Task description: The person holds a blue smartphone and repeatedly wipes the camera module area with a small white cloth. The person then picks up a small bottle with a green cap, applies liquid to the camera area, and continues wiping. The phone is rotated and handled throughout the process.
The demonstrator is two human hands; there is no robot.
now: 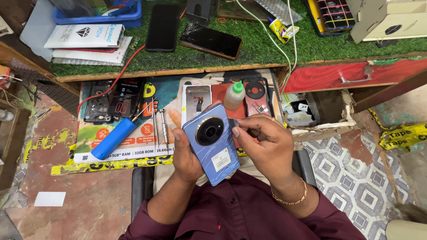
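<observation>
Left hand (186,153) gripping blue phone (211,143) back-up, right hand (262,142) pinching small dark tool (232,122) at its edge

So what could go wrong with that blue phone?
The blue phone is held in the air by the left hand alone, so it might slip and fall. The right hand pushes a thin tool at its edge, which could scratch or crack it. The small glue bottle nearby could tip.

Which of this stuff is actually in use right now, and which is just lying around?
In use: blue phone, left hand, right hand, small dark pick.
Lying about: dropper bottle, blue cylinder tool, screwdrivers, two black phones.
</observation>
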